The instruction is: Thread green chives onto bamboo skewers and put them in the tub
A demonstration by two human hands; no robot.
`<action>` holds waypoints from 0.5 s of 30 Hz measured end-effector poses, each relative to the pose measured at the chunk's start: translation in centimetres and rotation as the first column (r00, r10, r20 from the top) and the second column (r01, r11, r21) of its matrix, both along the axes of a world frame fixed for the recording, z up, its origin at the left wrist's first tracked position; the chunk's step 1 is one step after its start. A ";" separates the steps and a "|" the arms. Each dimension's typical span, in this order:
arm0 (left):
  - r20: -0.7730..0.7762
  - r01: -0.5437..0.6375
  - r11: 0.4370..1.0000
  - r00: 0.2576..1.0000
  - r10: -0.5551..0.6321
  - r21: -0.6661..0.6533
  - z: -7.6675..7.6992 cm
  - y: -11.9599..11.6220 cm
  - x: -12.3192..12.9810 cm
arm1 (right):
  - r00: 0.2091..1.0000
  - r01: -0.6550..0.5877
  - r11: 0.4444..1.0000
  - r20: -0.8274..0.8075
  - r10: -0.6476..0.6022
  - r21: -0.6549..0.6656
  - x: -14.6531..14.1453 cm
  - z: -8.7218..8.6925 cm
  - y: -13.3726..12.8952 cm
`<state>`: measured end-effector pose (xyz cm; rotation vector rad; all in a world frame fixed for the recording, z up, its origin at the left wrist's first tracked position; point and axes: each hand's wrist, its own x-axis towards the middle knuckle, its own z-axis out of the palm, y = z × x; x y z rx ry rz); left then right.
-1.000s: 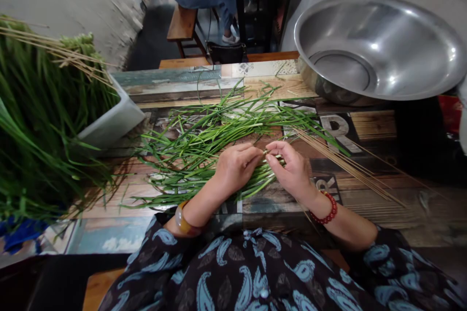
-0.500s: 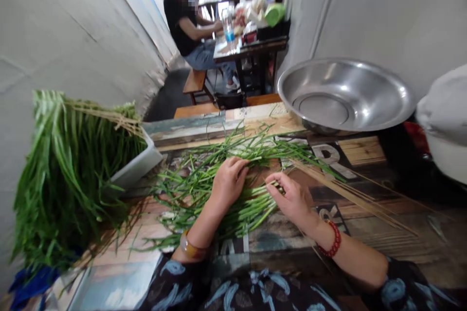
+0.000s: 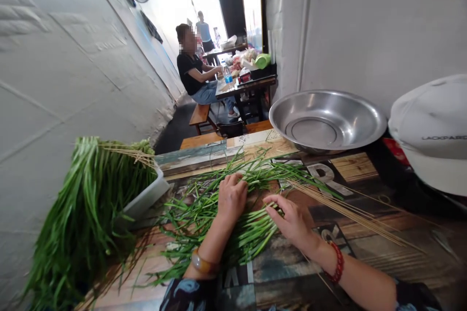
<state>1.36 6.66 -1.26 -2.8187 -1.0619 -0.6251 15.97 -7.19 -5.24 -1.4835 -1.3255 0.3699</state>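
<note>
Loose garlic chives (image 3: 204, 194) lie in a spread pile on the wood-patterned table, with a neater bunch (image 3: 251, 233) nearer me, its pale ends to the right. My left hand (image 3: 232, 199), with an amber bangle at the wrist, is closed with its fingers curled down into the loose chives; its fingertips are partly hidden. To its right, my right hand (image 3: 292, 221), wearing a red bead bracelet, has its thumb and forefinger around the pale ends of the bunch. A thin stick shows below the right wrist. Several bamboo skewers (image 3: 350, 209) lie to the right.
On the left, skewered chives (image 3: 91, 204) hang over a white tray (image 3: 148, 194). A steel basin (image 3: 324, 131) stands at the back right, beside a white cap (image 3: 434, 136). Beyond, a person (image 3: 193, 70) sits at another table (image 3: 248, 88); another stands farther back.
The camera view has tilted up, so things appear lower. My left fingers have drawn down into the loose chives; the pale stalk end by them shows less. My right hand stays at the bunch's ends.
</note>
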 end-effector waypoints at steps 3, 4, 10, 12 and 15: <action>0.159 0.065 0.997 0.986 -0.060 -0.030 0.0 -0.4 -0.3 | 1.000 0.001 1.000 0.014 -0.001 0.021 0.0 -0.2 0.1; 0.221 0.093 0.994 0.972 -0.077 -0.064 0.0 -0.5 -0.4 | 1.000 0.004 1.000 0.017 -0.005 0.029 0.0 -0.1 0.1; 0.422 0.156 0.905 0.906 0.028 -0.396 -0.3 -1.8 -0.2 | 0.999 0.034 0.999 0.031 -0.033 -0.038 0.4 1.5 -0.6; 0.470 0.231 0.863 0.882 0.008 -0.449 -0.3 -2.2 0.0 | 1.000 0.024 0.994 0.023 -0.021 -0.108 0.8 2.0 -0.7; 0.501 0.315 0.805 0.865 -0.025 -0.503 -0.3 -2.4 0.2 | 0.999 0.038 0.987 -0.019 -0.042 -0.154 1.2 2.2 -0.7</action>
